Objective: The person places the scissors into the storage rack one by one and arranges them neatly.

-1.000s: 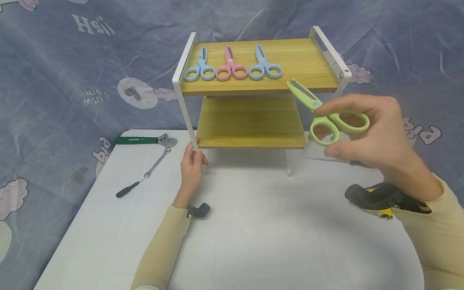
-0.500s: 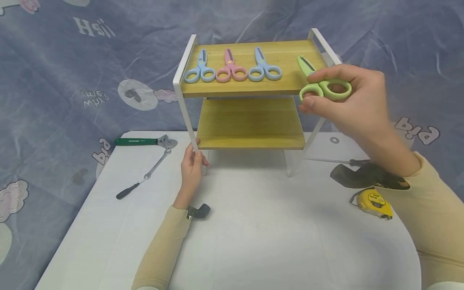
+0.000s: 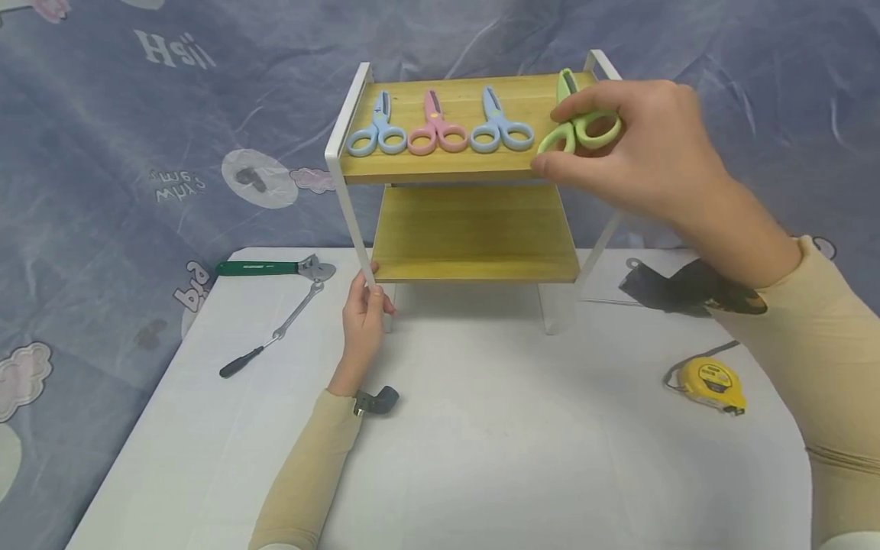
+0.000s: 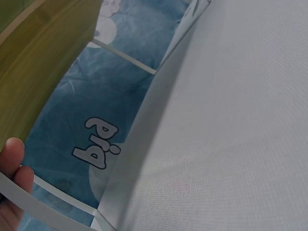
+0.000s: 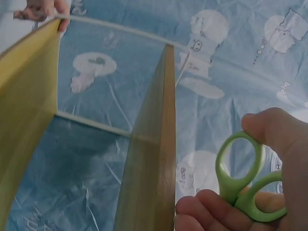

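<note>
Two hands: right hand (image 3: 639,149) grips green scissors (image 3: 577,126) over the shelf (image 3: 454,164); only the head view shows left hand (image 3: 364,317) fingers gripping its leg (image 3: 351,221).

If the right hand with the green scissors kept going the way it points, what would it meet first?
Probably the top shelf of the rack: the right hand holds the green scissors just over its right end, though depth is unclear.

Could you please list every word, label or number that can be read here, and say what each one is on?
"big": printed on the blue cloth, clearest in the left wrist view.
Other white lettering on the cloth: appears reversed, not safely readable.
Print on the green wrench handle: too small to read.
Label on the yellow tape measure: too blurred to read.
</note>
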Demonstrator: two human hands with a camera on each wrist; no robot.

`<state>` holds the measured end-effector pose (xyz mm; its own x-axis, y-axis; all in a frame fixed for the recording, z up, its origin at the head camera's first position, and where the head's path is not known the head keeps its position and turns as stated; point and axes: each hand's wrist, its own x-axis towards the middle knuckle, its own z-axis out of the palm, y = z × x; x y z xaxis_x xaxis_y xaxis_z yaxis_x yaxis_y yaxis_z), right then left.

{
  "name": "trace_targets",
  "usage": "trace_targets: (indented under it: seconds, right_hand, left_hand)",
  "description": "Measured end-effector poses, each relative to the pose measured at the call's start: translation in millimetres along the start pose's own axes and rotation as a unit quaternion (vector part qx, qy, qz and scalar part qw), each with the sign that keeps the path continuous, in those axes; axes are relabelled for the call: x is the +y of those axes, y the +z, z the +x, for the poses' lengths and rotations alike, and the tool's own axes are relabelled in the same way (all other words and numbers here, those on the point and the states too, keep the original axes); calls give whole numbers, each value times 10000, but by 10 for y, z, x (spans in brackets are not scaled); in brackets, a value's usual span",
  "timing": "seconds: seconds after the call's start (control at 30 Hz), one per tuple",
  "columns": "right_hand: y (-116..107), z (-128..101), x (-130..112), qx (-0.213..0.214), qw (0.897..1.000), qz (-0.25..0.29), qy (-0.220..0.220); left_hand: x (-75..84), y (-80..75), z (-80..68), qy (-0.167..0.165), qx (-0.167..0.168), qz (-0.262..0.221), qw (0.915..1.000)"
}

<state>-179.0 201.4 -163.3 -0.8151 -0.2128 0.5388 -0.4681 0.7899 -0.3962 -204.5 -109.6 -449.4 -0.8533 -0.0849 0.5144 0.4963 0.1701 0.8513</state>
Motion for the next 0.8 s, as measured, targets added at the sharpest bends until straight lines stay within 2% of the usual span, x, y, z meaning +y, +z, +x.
trace_targets:
  seconds: [0.1,0.2,0.37,0.5,0.8]
  right_hand:
    - [-19,108,8,-99,9995,-278,-87]
    - [-19,155,37,-226,9977,-585,-243]
    - [3,167,110,-393,9892,-1136,-840]
    - [15,165,177,-437,9864,-1215,-1012]
    - [20,187,243,-559,9856,-1267,-973]
  left_hand:
    - [-139,-7,6,142,11,13,9999]
    - [-141,-13,5,147,-15,46,9999]
    - [-162,-18,8,200,-57,38,9998]
    - [-159,-15,9,205,-54,51,9998]
    - [-127,1,-1,7,-3,41,10000]
